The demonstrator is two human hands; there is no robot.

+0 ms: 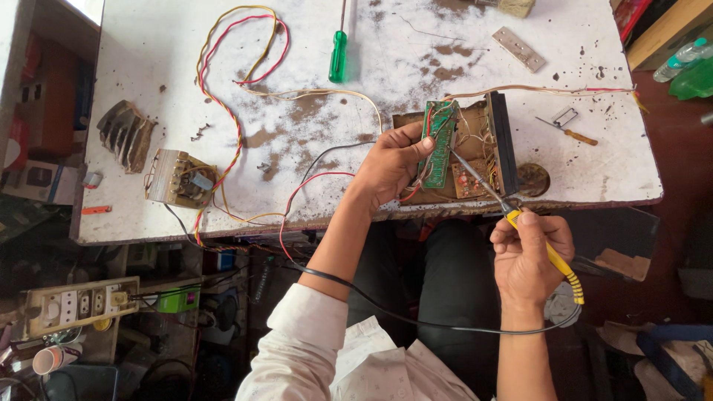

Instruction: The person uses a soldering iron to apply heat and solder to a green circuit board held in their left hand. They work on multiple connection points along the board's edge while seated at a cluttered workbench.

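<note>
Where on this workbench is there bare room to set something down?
Bare tabletop lies between the green screwdriver and the metal strip, and between the twisted wires and the finned part. Around the open chassis, both hands and the transformer it is crowded.

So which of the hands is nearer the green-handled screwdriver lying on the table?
Left. The left hand is just below the green-handled screwdriver; the right hand sits farther down, off the table's edge.

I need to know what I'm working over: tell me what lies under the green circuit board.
Under the green circuit board sits an open brown chassis with thin wires and a smaller board. The left hand tilts the board up; whatever lies directly beneath it is hidden.
</note>
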